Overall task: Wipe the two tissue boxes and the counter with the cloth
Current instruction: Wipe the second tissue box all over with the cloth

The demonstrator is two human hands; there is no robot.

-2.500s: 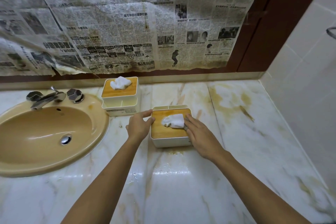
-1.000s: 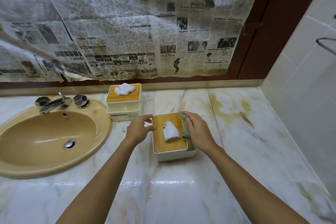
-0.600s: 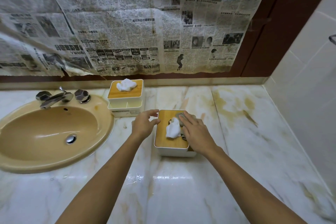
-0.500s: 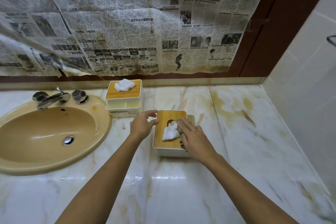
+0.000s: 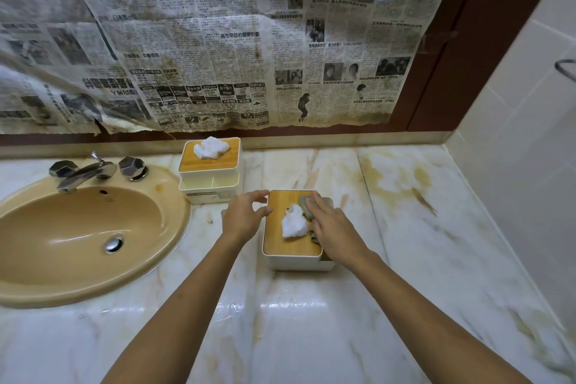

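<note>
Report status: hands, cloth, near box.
Left hand grips near tissue box at its left edge. Right hand flat, pressing grey cloth on wooden lid. Tissue tuft beside the cloth, in the wiping path.

The sink [image 5: 78,221] is set in the desk [image 5: 311,337] at the left, with the faucet [image 5: 84,173] behind it. The far tissue box [image 5: 210,178] stands just right of the sink, by the wall. The near tissue box [image 5: 291,248] stands in front of it, to the right. The left hand [image 5: 246,215] grips the near box's left edge, and the right hand [image 5: 333,227] presses the cloth [image 5: 304,210] on its lid.
</note>
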